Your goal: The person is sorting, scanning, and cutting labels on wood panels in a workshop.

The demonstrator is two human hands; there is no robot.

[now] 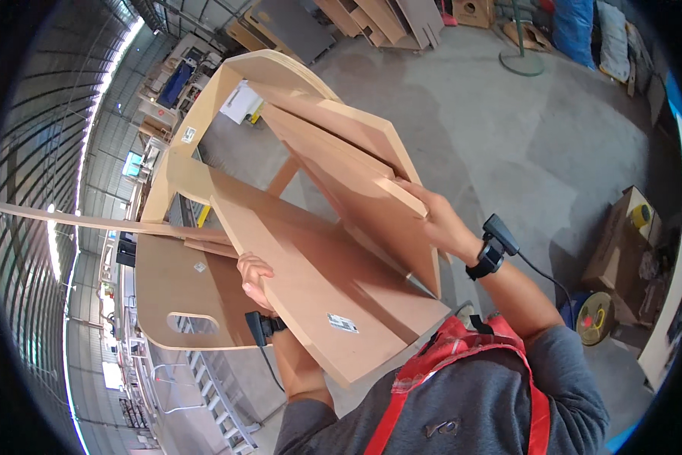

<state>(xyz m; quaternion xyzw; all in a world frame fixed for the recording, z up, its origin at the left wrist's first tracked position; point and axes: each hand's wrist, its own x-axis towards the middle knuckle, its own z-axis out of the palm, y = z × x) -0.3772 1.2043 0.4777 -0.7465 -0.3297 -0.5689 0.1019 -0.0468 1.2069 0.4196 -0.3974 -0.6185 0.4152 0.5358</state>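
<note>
My left hand [254, 280] grips the long edge of a pale wooden panel [295, 273], a board with a printed label near its lower end. Further right, my right hand [426, 213] is closed around the end of another wooden board [369, 193], which slants up and away. Both boards lie over or against a larger plywood structure [204, 125] with curved cut-outs. Beyond my right hand, a thicker board [375, 128] leans along the structure's right side. Left of my left hand is a brown panel [193, 284] with an oval opening. The undersides of the boards are hidden.
An aluminium ladder [213, 392] lies at lower left. Stacked panels [386, 23] stand at the top. A green round stand base [521, 61], a blue sack [573, 34], a cardboard box [614, 244] and a cable reel [594, 321] are on the right. A narrow strip [102, 223] juts left.
</note>
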